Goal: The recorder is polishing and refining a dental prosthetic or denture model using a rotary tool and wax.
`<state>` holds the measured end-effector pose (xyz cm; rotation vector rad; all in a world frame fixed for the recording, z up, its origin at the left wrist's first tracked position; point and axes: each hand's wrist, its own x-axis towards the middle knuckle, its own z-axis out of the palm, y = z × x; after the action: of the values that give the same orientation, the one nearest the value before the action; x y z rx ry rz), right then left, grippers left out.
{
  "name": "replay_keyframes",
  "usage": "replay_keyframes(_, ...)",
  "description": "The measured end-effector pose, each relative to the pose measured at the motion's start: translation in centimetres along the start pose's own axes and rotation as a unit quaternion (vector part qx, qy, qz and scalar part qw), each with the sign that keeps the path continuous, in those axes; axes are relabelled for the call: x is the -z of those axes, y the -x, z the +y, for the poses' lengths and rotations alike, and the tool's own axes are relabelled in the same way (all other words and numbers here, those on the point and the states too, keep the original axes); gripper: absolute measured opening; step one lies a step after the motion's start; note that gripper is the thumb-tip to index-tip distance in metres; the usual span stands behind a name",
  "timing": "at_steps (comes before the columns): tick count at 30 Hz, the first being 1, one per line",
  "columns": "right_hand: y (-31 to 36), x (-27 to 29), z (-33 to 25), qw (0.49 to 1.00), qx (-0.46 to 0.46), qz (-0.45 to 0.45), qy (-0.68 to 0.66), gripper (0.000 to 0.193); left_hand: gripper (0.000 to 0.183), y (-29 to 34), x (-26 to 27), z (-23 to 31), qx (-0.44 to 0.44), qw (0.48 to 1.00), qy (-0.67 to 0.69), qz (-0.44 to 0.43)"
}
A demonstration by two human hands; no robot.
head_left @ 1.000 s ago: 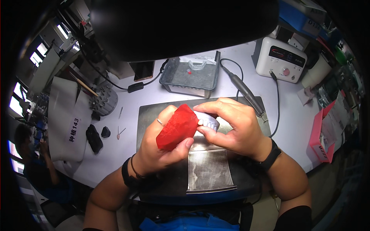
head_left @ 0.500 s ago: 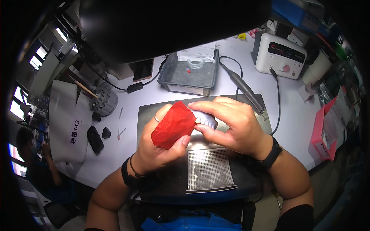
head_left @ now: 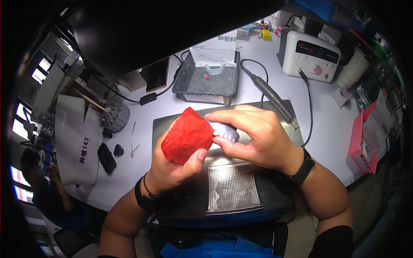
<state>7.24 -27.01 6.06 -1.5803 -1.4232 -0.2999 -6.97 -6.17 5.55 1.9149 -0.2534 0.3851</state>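
Note:
My left hand (head_left: pixel 176 165) is closed on a crumpled red sheet (head_left: pixel 186 137), with the thumb pressed along its lower right edge. Against the sheet's right side is a pale dental model (head_left: pixel 226 132) with a row of teeth showing; one tooth (head_left: pixel 216 132) beside my right thumb looks yellower than the others. My right hand (head_left: pixel 258 135) grips the model, index finger along its top and thumb below. The red sheet hides part of the model and most of my left fingers. Both hands are above a dark metal plate (head_left: pixel 167 122).
A perforated metal screen (head_left: pixel 232 189) lies in front. Behind are a grey tray (head_left: pixel 204 92) holding a clear dental aligner (head_left: pixel 215 69), a handpiece (head_left: pixel 271 94) and a white control box (head_left: pixel 312 60). A bur holder (head_left: pixel 116 116) and black lumps (head_left: pixel 106 158) are left; a pink bin (head_left: pixel 363 142) is right.
The view has shifted slightly. My hands, the red sheet and the model have moved a little left, and more of the sheet's face shows. Both hands keep their grip.

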Motion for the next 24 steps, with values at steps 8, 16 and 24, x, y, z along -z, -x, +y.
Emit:
replay_keyframes(8, -0.1, 0.1, -0.4, 1.0, -0.017, 0.0, 0.011, 0.042, 0.034, -0.2, -0.5, 0.2, 0.013, 0.999, 0.032, 0.021)
replay_keyframes(16, -0.4, -0.2, -1.1, 0.962, -0.206, 0.017, -0.177, 0.02, 0.057, -0.9, -0.6, -1.1, -0.012, 0.974, 0.225, -0.036)
replay_keyframes(24, -0.3, -0.4, -1.5, 0.871, -0.328, 0.005, -0.366, 0.019, 0.022, -1.5, -0.9, -1.0, 0.065, 0.978, 0.195, 0.022)
